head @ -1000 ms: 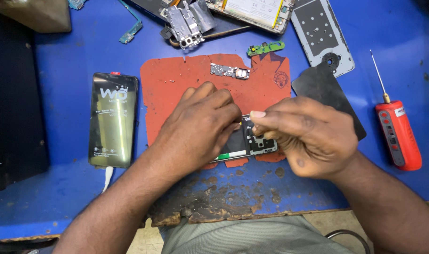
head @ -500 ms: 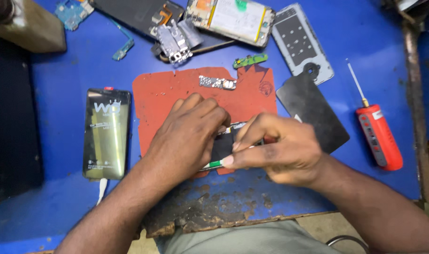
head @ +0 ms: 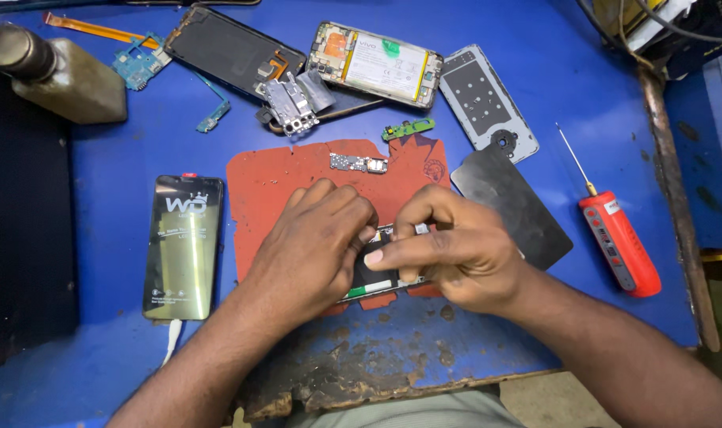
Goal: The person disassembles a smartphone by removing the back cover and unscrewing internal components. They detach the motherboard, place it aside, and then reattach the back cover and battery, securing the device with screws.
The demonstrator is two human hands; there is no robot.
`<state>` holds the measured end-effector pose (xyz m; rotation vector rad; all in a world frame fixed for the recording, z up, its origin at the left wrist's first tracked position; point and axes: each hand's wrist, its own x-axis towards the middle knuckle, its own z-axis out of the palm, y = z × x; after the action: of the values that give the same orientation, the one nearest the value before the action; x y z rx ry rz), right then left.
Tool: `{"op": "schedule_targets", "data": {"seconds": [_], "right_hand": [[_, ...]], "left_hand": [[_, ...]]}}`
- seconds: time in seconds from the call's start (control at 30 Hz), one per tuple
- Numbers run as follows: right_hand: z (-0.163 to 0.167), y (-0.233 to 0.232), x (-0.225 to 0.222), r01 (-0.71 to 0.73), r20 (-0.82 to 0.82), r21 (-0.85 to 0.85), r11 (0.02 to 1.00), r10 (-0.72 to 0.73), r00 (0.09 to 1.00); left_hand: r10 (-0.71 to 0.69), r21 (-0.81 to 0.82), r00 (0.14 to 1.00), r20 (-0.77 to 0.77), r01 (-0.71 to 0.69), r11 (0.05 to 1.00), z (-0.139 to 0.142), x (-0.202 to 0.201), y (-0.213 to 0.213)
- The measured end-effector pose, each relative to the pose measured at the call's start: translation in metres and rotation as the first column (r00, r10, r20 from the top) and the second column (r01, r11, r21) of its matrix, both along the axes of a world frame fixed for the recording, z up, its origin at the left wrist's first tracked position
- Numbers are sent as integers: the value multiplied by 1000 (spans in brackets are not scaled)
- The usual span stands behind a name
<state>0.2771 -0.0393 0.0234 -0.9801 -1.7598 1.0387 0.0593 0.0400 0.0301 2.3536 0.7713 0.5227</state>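
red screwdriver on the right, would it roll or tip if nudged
The red plastic-handled screwdriver with its thin metal shaft lies flat on the blue table, so tipping seems unlikely. Its handle looks somewhat flattened, so it would probably slide or pivot rather than roll far. It looks light, and the thin shaft may bend if pressed.

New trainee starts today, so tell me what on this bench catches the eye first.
Both hands, left hand and right hand, meet over a small circuit board on the red mat at centre. A lit phone lies left; a red screwdriver lies right; an opened phone lies above.
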Motion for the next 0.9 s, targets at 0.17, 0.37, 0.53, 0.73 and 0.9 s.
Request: {"op": "schedule_targets", "data": {"seconds": [0.17, 0.37, 0.53, 0.73, 0.9], "right_hand": [[-1, 1, -1, 36, 18, 82, 996, -37, 999], [1, 2, -1, 33, 13, 44, 999, -34, 999], [0, 0, 1, -4, -51, 31, 999, 6, 999], [0, 0, 3, 14, -24, 8, 1000, -13, 1000], [2, 1, 0, 31, 59, 76, 997, -36, 998]], "left_hand": [[9, 11, 1000, -7, -9, 1000, 1, 0, 0], [8, 43, 1000, -30, -7, 999, -3, 2, -2], [-5, 70, 1000, -14, 6, 998, -8, 2, -1], [-35, 86, 999, -22, 37, 996, -12, 1, -2], [-52, 57, 998, -23, 53, 997, -14, 1, -4]]}}
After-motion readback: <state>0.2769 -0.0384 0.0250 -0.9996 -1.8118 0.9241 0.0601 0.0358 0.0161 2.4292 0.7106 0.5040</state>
